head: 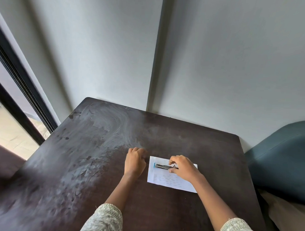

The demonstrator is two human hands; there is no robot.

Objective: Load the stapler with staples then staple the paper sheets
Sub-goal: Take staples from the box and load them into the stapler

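Dark wooden table (94, 165), top smeared with pale wipe marks, set against a grey wall (219, 65); blue cushion (285, 163) off its right edge, dark window frame (19, 86) to the left. Paper sheets (165, 180) lie flat on the table under the right hand, printed with rows of short dashes, long edge running left to right. Right hand (182, 167) comes in from the near right, forearm angled toward the sheets, palm down, wrist low. Thumb (171, 170) on the near side and curled fingers (172, 162) on the far side are closed around the right end of the stapler (164, 166); grip is narrow and clamped on its body. Stapler rests on the upper part of the sheets, long axis left to right, metal and dark, with a blue end (154, 165) pointing left, away from the grip, near the sheets' left edge. Cannot tell whether the stapler is opened or closed, nor whether staples are in it. Left hand (135, 162) sits just left of the sheets, palm down on bare table, fingers curled under into a loose fist; what, if anything, is inside cannot be told. Both arms bare to embroidered pale sleeves (106, 221) at the near edge.
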